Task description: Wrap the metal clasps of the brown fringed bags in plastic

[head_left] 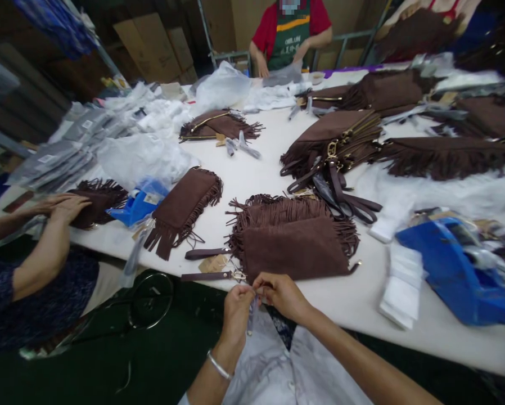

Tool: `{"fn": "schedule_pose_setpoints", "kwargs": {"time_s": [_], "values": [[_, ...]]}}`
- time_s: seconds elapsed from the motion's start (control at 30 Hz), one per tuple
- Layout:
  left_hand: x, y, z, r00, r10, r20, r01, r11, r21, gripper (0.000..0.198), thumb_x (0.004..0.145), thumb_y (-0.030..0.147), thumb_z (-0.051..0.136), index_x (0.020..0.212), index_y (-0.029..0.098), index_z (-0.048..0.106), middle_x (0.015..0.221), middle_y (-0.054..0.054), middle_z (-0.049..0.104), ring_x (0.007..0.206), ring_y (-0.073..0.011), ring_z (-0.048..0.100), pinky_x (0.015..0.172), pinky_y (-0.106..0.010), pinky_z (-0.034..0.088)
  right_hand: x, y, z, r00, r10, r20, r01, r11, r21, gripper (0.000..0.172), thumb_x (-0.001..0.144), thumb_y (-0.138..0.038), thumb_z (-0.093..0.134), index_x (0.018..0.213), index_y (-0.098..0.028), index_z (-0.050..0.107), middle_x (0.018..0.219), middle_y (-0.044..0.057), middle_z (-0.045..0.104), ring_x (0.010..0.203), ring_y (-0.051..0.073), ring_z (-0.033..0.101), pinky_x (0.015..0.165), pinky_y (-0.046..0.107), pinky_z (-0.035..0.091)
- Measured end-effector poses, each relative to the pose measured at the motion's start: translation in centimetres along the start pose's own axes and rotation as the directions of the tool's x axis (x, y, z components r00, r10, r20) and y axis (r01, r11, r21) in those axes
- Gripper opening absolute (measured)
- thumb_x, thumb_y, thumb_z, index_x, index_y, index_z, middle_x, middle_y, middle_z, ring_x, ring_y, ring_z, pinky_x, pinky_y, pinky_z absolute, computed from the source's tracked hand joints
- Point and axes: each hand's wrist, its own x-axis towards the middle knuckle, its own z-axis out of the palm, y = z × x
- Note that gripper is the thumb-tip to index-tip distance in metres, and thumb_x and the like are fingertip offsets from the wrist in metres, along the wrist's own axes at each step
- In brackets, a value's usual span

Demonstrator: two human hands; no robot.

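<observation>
My left hand (237, 311) and my right hand (281, 293) meet at the near edge of the white table (252, 169), fingers pinched together on a small thin strip hanging between them, too small to name. Just beyond them lies a brown suede fringed bag (292, 242) with a strap and metal clasp (238, 275) and a paper tag (212, 263) at its left. A silver bracelet circles my left wrist.
Another fringed bag (185, 208) lies to the left, more at the back and right (332, 143). A person at the left presses both hands (64, 205) on a bag. A person in a red shirt (290, 34) works at the far side. Blue plastic (455, 270), white folded pieces (400, 287).
</observation>
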Motion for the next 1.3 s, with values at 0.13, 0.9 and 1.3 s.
{"fn": "schedule_pose_setpoints", "kwargs": {"time_s": [0.13, 0.9, 1.3], "values": [[0.0, -0.4, -0.1, 0.999, 0.002, 0.035, -0.001, 1.0, -0.021, 0.018, 0.07, 0.029, 0.067, 0.077, 0.015, 0.059, 0.061, -0.002, 0.065, 0.052, -0.012, 0.057, 0.053, -0.022, 0.041, 0.1, -1.2, 0.0, 0.999, 0.021, -0.034, -0.029, 0.962, -0.27, 0.022, 0.079, -0.013, 0.05, 0.086, -0.023, 0.067, 0.072, -0.002, 0.071, 0.068, 0.013, 0.064, 0.064, 0.02, 0.038], [-0.3, 0.6, -0.3, 0.995, -0.092, 0.045, 0.099, 0.979, -0.178, 0.028, 0.059, 0.033, 0.081, 0.07, 0.013, 0.065, 0.065, -0.003, 0.066, 0.06, -0.0132, 0.059, 0.058, -0.022, 0.043, 1.6, -4.4, 0.6, 0.986, 0.164, -0.026, -0.124, 0.621, -0.774, 0.025, 0.082, -0.011, 0.049, 0.105, -0.018, 0.054, 0.091, 0.01, 0.072, 0.082, 0.023, 0.068, 0.064, 0.026, 0.038], [-0.2, -0.1, 0.2, 0.997, -0.078, 0.023, 0.081, 0.97, -0.229, 0.028, 0.06, 0.036, 0.079, 0.069, 0.014, 0.064, 0.063, -0.003, 0.065, 0.057, -0.014, 0.059, 0.056, -0.024, 0.044, 0.5, -3.1, 0.0, 0.993, 0.115, 0.008, -0.083, 0.761, -0.644, 0.03, 0.081, -0.012, 0.049, 0.109, -0.019, 0.049, 0.093, 0.006, 0.069, 0.086, 0.019, 0.064, 0.069, 0.025, 0.035]]}}
